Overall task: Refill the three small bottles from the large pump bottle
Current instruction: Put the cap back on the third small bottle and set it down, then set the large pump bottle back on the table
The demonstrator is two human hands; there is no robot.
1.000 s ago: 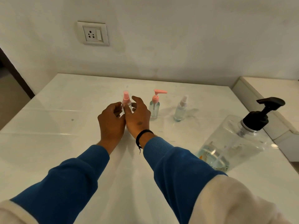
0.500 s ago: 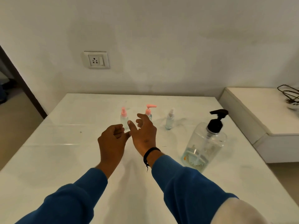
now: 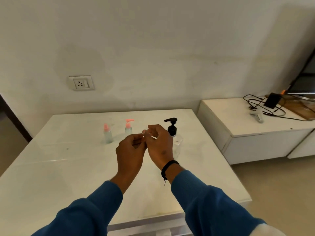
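Evidently no refilling has begun: both hands, left hand (image 3: pixel 130 151) and right hand (image 3: pixel 159 145), hang loosely curled and empty before the large pump bottle (image 3: pixel 172 133), two small bottles (image 3: pixel 107 133) standing left of it, so next comes uncapping one.

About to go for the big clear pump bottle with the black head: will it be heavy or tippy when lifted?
The large pump bottle is mostly hidden behind the right hand, so its fill level cannot be read. Its black pump head stands tall, so it may tip if pushed high. The clear body looks smooth, probably slippery; grip low.
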